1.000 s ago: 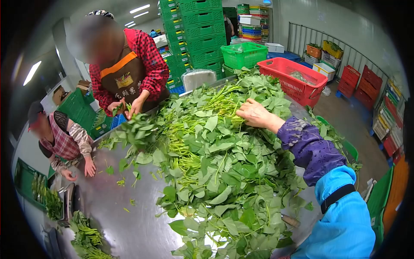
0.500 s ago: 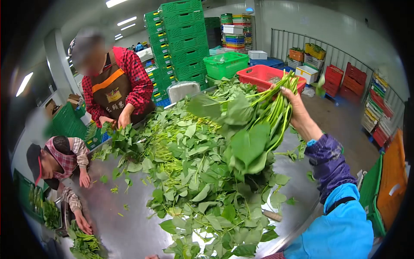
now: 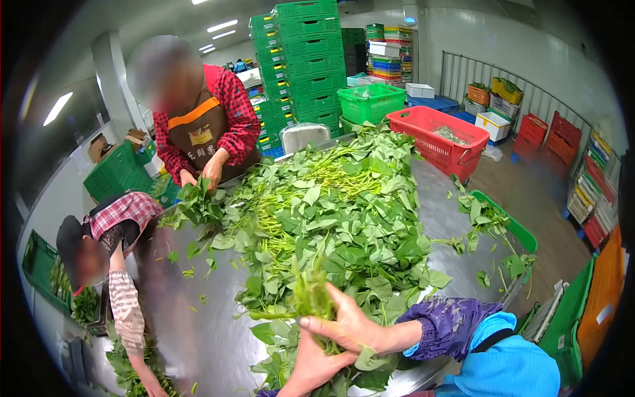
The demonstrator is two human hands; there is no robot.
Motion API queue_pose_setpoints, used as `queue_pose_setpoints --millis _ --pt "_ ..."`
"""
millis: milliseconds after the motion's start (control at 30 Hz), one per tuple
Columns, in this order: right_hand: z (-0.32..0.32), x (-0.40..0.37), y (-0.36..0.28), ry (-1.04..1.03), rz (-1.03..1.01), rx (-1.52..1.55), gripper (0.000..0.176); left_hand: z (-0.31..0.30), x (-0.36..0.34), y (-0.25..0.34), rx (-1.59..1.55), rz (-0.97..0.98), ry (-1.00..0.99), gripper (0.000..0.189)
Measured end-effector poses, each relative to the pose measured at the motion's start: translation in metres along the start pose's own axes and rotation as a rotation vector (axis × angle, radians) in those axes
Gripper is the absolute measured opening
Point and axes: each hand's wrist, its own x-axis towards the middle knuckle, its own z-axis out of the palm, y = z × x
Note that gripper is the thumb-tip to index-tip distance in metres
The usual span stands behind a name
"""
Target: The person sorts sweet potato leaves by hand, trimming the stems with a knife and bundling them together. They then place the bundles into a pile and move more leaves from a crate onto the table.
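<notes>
At the bottom centre, my right hand (image 3: 354, 324) is wrapped round a bunch of green stems (image 3: 311, 291), blurred at their upper ends. My left hand (image 3: 312, 364) is close below it, against the lower part of the same bunch, its fingers partly hidden by my right hand. Leaves stick out below and between the hands. A large heap of leafy greens (image 3: 350, 225) covers the middle of the metal table (image 3: 205, 324), just beyond my hands.
Across the table, a person in a brown apron (image 3: 198, 135) handles greens. Another person (image 3: 126, 218) leans in at the left edge. A red basket (image 3: 440, 149) and a green crate (image 3: 372, 102) stand beyond the heap. Loose stems (image 3: 486, 218) lie on the right.
My right hand has come down from the upper right to the bottom centre with the bunch. My left hand has come into view beside it. The person at left reaches lower.
</notes>
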Motion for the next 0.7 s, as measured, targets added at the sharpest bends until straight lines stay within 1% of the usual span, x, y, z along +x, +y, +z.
queue_pose_setpoints --millis 33,67,100,133,167,233,267,300,333,367,400,433,467,500,533,567,600,633,667,700 --pt "-0.001 0.004 0.004 -0.096 0.024 0.03 0.067 0.0 0.0 -0.004 0.0 -0.001 0.008 0.09" --pt "-0.004 0.008 0.008 -0.177 0.073 -0.011 0.069 0.001 0.0 -0.01 -0.226 0.003 0.124 0.081" --pt "-0.008 0.015 0.014 -0.256 0.122 -0.051 0.071 -0.004 -0.003 -0.004 -0.239 -0.094 0.194 0.072" --pt "-0.012 0.03 0.011 -0.453 0.133 -0.094 0.073 -0.009 -0.005 0.001 -0.259 -0.189 0.265 0.064" --pt "-0.023 0.043 -0.001 -0.535 0.078 -0.405 0.058 -0.014 -0.006 -0.005 -0.354 -0.054 0.208 0.06" --pt "-0.05 0.087 -0.005 -0.769 0.228 -0.52 0.036 -0.033 -0.016 -0.029 -0.315 -0.143 0.214 0.038" --pt "-0.063 0.105 -0.011 -0.742 0.259 -0.52 0.029 -0.033 -0.017 -0.008 -0.457 -0.326 0.338 0.041" --pt "-0.076 0.124 -0.017 -0.717 0.292 -0.518 0.024 -0.04 -0.016 -0.015 -0.462 -0.33 0.345 0.041" --pt "-0.091 0.147 -0.025 -0.578 0.228 -0.692 0.023 -0.05 -0.02 -0.026 -0.597 -0.381 0.431 0.04" --pt "-0.108 0.172 -0.037 -0.477 0.231 -0.779 0.023 -0.058 -0.024 -0.036 -0.73 -0.433 0.517 0.04" --pt "-0.137 0.204 -0.028 -0.357 0.189 -0.776 0.024 -0.064 -0.026 -0.045 -0.786 -0.424 0.54 0.039" --pt "-0.163 0.235 -0.017 -0.154 0.082 -0.82 0.02 -0.069 -0.025 -0.051 -0.788 -0.428 0.551 0.039" --pt "-0.191 0.268 -0.008 -0.005 -0.168 -1.299 0.024 -0.072 -0.025 -0.054 -0.825 -0.472 0.592 0.04" --pt "-0.221 0.296 0.006 0.083 -0.273 -1.498 0.033 -0.076 -0.026 -0.06 -0.86 -0.515 0.633 0.04" --pt "-0.24 0.314 0.012 0.161 -0.279 -1.797 0.038 -0.081 -0.027 -0.071 -0.876 -0.544 0.653 0.04" --pt "-0.263 0.332 0.019 0.123 -0.381 -1.938 0.044 -0.083 -0.023 -0.072 -0.875 -0.547 0.666 0.04" --pt "-0.278 0.345 0.026 0.118 -0.416 -2.044 0.047 -0.081 -0.02 -0.07 -0.834 -0.58 0.729 0.04" --pt "-0.281 0.352 0.027 0.126 -0.314 -2.14 0.044 -0.082 -0.017 -0.071 -0.79 -0.612 0.792 0.04" --pt "-0.284 0.357 0.03 0.13 -0.329 -2.192 0.042 -0.088 -0.022 -0.087 -0.883 -0.653 0.765 0.04" --pt "-0.292 0.363 0.036 0.136 -0.342 -2.245 0.04 -0.089 -0.02 -0.09 -0.88 -0.657 0.774 0.04"
